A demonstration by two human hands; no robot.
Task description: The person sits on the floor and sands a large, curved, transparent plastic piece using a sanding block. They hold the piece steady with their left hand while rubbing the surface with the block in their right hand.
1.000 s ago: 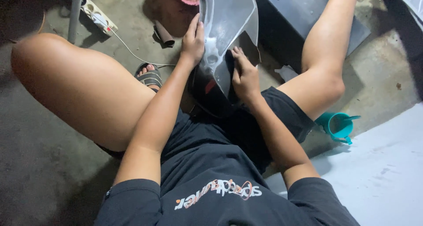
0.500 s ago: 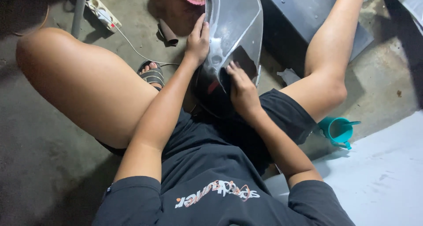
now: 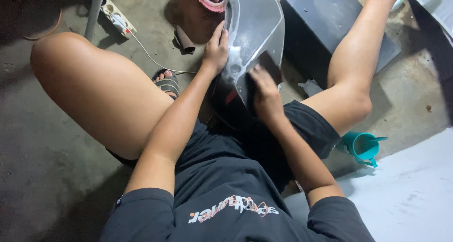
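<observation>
Grey panel lengthwise, away from body

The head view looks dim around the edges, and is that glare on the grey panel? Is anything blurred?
In the head view, light falls mostly on the middle; the concrete floor at the left sinks into shadow. The grey panel shows pale, wet-looking sheen. The right hand, pressing a dark pad, is smeared by motion blur, while the left hand gripping the panel's edge looks sharp.

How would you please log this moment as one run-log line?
left hand: steadies edge of glossy grey curved panel | right hand: presses dark rectangular sanding sheet on panel | teal plastic cup: on floor
</observation>
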